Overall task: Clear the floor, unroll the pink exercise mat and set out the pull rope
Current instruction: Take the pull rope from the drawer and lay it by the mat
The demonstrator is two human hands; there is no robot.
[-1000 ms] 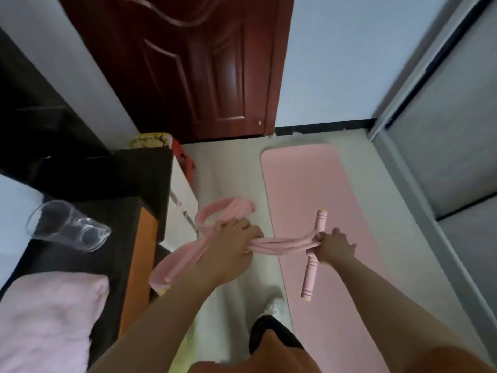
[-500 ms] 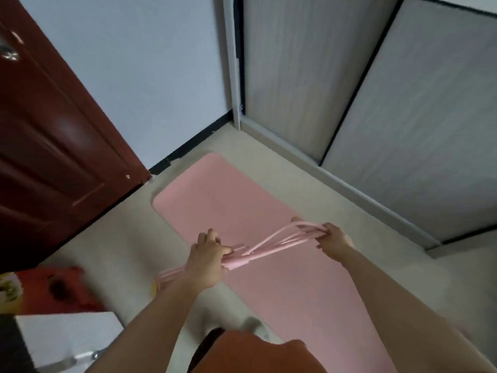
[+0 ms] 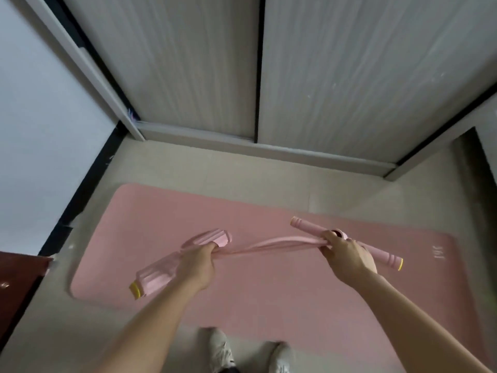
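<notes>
Head view, left to right: left hand (image 3: 197, 265) is closed on the foot-pedal end (image 3: 154, 277) of the pull rope (image 3: 269, 244); right hand (image 3: 347, 254) is closed on its handle bar (image 3: 305, 225). Both hold it stretched above the pink exercise mat (image 3: 269, 297), which lies flat and unrolled on the floor (image 3: 242, 170). Judged step: setting out the rope, the last 1. Next calls for lowering it onto the mat and releasing. A printed mark (image 3: 439, 251) at the mat's right end is unreadable.

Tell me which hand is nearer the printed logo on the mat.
Right. The right hand, gripping the pull rope by its handle bar, is just left of the logo in the head view. The left hand holds the foot-pedal end, far toward the mat's opposite end.
</notes>
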